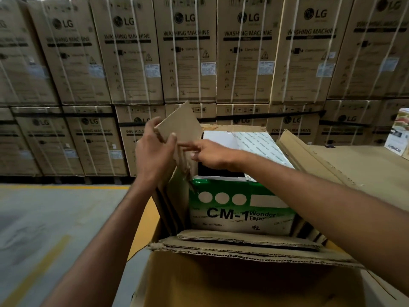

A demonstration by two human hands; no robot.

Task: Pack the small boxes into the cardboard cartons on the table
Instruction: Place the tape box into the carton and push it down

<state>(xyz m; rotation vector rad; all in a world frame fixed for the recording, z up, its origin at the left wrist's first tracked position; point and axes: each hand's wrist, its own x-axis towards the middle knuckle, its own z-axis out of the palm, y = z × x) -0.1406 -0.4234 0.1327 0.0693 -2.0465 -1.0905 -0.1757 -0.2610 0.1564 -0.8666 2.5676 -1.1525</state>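
An open cardboard carton (243,275) stands in front of me, its flaps spread. Inside it sits a green and white box (239,209) printed "CM-1 Wonder Tape", and behind that a white box (254,145). My left hand (155,151) grips a flat piece of cardboard (181,122) standing upright along the carton's left inner wall, thumb in front and fingers behind. My right hand (210,151) reaches across over the boxes, its index finger stretched out and touching the cardboard piece's lower part. More cardboard sheets (170,207) stand along the left wall below.
A wall of stacked washing machine cartons (188,63) fills the background. To the right lies a brown table surface (365,173) with a folded-out flap, and a printed box (398,134) at the far right edge. Grey floor with yellow lines (44,240) lies at left.
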